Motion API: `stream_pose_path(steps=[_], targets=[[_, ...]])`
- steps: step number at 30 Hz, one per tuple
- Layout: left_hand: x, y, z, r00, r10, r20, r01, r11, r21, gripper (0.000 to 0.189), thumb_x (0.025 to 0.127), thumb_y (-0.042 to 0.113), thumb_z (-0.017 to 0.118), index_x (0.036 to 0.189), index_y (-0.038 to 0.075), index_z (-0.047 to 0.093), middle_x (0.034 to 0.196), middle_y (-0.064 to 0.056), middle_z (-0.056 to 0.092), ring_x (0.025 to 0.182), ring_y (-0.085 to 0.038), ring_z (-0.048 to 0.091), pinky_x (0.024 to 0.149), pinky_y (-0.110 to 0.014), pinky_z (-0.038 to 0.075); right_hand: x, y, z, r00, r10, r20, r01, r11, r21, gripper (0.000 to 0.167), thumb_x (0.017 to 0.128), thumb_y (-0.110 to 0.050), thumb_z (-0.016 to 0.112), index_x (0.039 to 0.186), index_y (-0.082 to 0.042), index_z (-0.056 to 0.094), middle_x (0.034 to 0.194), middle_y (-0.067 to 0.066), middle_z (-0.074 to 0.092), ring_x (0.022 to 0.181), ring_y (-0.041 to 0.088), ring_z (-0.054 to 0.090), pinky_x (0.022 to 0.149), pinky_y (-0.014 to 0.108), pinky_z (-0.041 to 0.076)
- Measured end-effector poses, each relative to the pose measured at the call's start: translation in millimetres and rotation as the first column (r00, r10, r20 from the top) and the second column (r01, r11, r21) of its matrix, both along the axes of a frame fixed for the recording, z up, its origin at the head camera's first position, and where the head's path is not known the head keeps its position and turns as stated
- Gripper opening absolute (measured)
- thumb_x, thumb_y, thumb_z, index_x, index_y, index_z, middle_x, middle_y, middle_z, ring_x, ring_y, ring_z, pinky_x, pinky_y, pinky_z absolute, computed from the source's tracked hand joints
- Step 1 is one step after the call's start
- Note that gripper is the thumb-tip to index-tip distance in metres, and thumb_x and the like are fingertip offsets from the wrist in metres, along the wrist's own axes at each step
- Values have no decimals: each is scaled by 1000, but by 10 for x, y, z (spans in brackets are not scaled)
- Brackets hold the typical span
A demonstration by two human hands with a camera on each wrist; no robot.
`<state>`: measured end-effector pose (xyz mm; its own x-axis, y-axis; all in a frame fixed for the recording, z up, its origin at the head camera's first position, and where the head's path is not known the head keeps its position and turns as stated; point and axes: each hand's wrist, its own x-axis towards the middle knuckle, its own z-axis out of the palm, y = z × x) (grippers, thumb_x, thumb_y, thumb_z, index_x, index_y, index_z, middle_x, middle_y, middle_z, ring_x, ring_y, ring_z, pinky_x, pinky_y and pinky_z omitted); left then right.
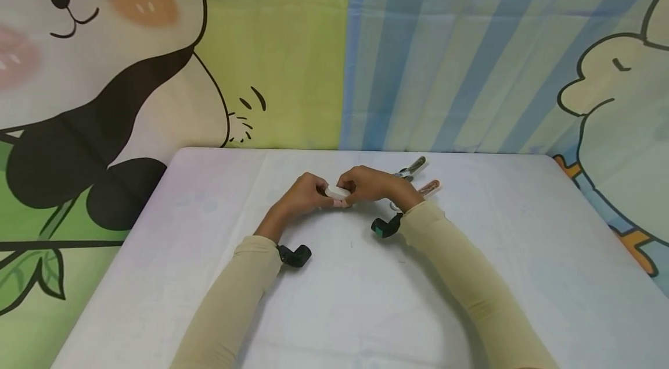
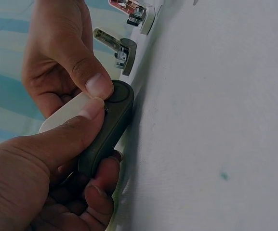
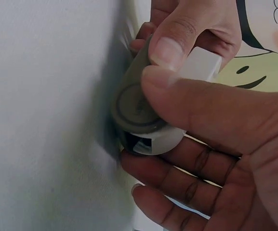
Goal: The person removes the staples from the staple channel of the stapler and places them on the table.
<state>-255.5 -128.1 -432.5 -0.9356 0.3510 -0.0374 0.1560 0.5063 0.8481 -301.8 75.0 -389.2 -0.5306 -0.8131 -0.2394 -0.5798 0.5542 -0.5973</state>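
Note:
In the head view, both hands meet above the far middle of the table, around a small rounded dark grey and white plastic device [image 1: 337, 192]. The left hand [image 1: 307, 193] grips its left end, thumb on the dark grey face and fingers curled beneath. From the other side the right hand [image 1: 368, 184] pinches it, thumbtip close to the left thumb. The right wrist view shows a ring-shaped mark on the dark grey part [image 3: 136, 107] and a dark opening with something shiny at the end. The white part [image 2: 64, 113] is partly covered by fingers.
Two small items with metal parts lie beyond the right hand: one with a raised greenish lever [image 2: 107, 39], the other with an orange-red lever [image 1: 430, 187]. A white cloth covers the table [image 1: 334, 299]. Behind it hangs a printed cartoon curtain [image 1: 292, 67].

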Motion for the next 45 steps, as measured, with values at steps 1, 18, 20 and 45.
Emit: stream_pose_path(steps=[1, 18, 20, 45], targets=[[8, 5, 2, 1000, 0, 7, 0, 1000, 3, 22, 79, 20, 83, 81, 2, 70, 71, -4, 60, 63, -14, 47, 58, -27, 40, 15, -1, 5, 1000, 0, -2, 0, 1000, 6, 19, 88, -17, 74, 104, -10, 68, 87, -2, 63, 74, 13, 53, 69, 28, 44], [150, 89, 13, 1000, 12, -19, -12, 1000, 7, 18, 78, 13, 83, 77, 2, 69, 68, -2, 61, 63, -14, 48, 58, -28, 39, 175, -4, 47, 999, -28, -35, 29, 999, 25, 25, 89, -25, 73, 110, -11, 69, 92, -4, 65, 80, 10, 57, 73, 30, 47], [158, 97, 0, 999, 4, -35, -4, 1000, 9, 18, 79, 15, 83, 76, 3, 69, 67, -1, 61, 61, -14, 47, 56, -28, 39, 193, 0, 39, 999, -14, -52, 15, 1000, 2, 20, 90, -25, 73, 103, -11, 70, 85, -4, 63, 72, 11, 54, 68, 28, 45], [194, 128, -17, 999, 21, -45, -24, 998, -62, 18, 79, 15, 83, 88, 4, 72, 82, -2, 66, 74, -16, 57, 67, -31, 46, 211, 79, 90, 997, 16, -71, -17, 1000, -12, 7, 91, -16, 69, 87, -11, 69, 71, -4, 59, 59, 9, 46, 58, 26, 39]])
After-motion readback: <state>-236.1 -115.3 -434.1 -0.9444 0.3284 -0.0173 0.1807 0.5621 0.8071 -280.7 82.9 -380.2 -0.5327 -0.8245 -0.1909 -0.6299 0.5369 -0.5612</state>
